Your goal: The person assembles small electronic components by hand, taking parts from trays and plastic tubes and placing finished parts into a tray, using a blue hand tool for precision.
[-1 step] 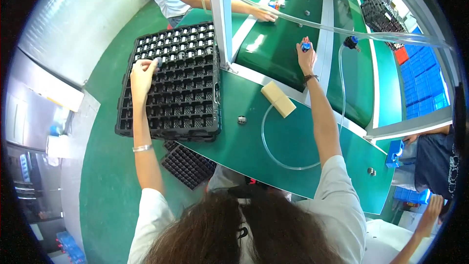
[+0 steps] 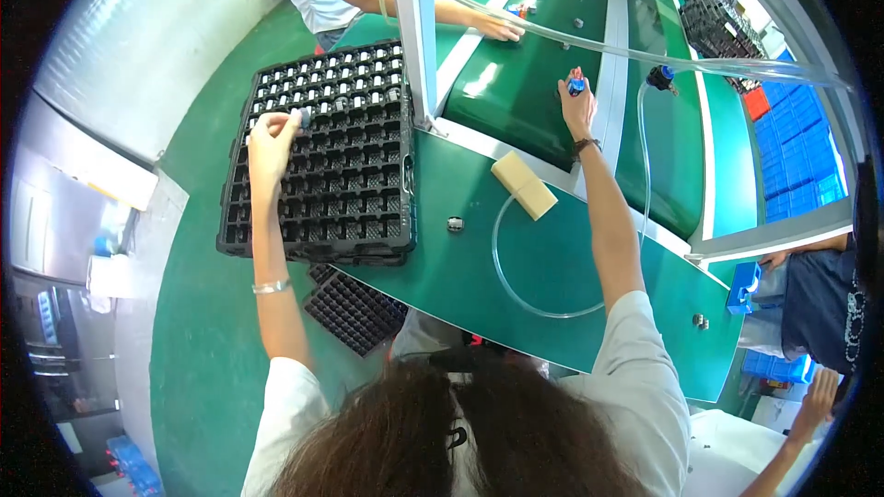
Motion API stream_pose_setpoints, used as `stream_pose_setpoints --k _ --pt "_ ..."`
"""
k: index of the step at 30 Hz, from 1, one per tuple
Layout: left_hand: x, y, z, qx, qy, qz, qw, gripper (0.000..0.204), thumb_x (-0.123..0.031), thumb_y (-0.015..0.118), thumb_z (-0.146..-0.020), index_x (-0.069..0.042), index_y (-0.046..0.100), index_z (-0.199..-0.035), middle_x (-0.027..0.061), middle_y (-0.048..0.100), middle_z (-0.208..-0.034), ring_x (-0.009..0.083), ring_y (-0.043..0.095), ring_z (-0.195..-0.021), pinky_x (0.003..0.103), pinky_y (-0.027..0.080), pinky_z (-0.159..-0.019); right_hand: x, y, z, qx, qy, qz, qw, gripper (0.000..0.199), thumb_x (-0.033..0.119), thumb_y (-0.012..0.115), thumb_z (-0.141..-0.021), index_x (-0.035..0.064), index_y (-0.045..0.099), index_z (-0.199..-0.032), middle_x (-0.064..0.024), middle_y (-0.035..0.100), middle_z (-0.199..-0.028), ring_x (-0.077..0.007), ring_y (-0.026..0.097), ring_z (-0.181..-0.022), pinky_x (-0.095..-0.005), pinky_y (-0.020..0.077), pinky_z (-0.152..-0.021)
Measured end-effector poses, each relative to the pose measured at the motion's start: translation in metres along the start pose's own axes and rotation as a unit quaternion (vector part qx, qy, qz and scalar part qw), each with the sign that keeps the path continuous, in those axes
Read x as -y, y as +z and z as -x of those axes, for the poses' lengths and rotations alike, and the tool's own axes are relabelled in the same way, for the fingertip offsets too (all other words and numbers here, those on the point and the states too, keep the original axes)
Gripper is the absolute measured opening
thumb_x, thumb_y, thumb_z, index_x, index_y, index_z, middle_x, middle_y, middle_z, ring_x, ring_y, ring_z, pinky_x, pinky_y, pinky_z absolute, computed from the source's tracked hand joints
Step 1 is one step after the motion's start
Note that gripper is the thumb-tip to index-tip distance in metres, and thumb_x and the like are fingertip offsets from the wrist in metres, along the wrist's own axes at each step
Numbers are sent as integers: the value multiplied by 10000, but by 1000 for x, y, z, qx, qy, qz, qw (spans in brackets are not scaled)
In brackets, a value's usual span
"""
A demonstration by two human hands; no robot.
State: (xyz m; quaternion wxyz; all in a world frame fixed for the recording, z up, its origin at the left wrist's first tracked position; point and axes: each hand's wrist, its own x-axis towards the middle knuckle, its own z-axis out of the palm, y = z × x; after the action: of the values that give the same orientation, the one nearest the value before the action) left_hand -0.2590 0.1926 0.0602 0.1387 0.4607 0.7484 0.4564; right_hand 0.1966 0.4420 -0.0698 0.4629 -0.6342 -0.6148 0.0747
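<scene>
My left hand (image 2: 270, 149) is over a black compartment tray (image 2: 318, 232), its thumb and fingers pinching a small dark round metal part (image 2: 305, 118). The part is at the edge of the tray's filled rows; similar silvery parts (image 2: 345, 89) sit in the far pockets, while the near pockets hold none. Over the green conveyor belt (image 2: 516, 120), my right hand (image 2: 578, 112) is closed around a small blue-and-red object (image 2: 575, 86), whose kind I cannot make out. A single metal part (image 2: 455, 225) lies on the green table between my arms.
A yellow block (image 2: 525, 186) and a clear hose (image 2: 516, 290) lie on the table. A white post (image 2: 420, 46) rises beside the tray. Across the belt's far left, another person's hand (image 2: 497, 29) reaches in. More small parts (image 2: 701, 321) lie at the table's right end.
My left hand has shifted very slightly to the right with the metal part. My right hand stays almost in place.
</scene>
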Motion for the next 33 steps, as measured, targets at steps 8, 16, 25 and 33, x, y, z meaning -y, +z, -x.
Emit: stream_pose_setpoints --k 8,16,25,33 --pt "-66 51 146 300 -102 539 780 266 -262 456 -912 -11 540 -940 -4 484 -787 79 437 -683 186 375 -583 41 -53 35 25 88 -264 960 330 389 646 -785 97 551 -908 -5 518 -756 -135 514 -669 -286 430 -574" --pt "-92 103 212 349 -156 605 698 332 -252 348 -864 18 523 -951 58 514 -824 133 462 -729 243 382 -670 171 -168 180 171 302 -692 633 164 331 518 -878 173 517 -922 -51 572 -888 -135 558 -723 -261 471 -589" --pt "-134 83 248 333 -89 482 806 264 -131 583 -849 40 564 -1050 46 597 -970 88 529 -923 234 405 -837 196 -203 252 141 239 -653 705 327 375 389 -927 77 491 -1016 -47 554 -951 -119 532 -831 -256 436 -725" --pt "-132 73 258 345 -77 456 817 262 -115 605 -832 48 570 -1034 54 611 -947 88 556 -880 222 430 -804 205 -213 268 105 170 -599 775 322 315 402 -916 32 521 -1012 -49 563 -949 -77 526 -792 -215 417 -685"
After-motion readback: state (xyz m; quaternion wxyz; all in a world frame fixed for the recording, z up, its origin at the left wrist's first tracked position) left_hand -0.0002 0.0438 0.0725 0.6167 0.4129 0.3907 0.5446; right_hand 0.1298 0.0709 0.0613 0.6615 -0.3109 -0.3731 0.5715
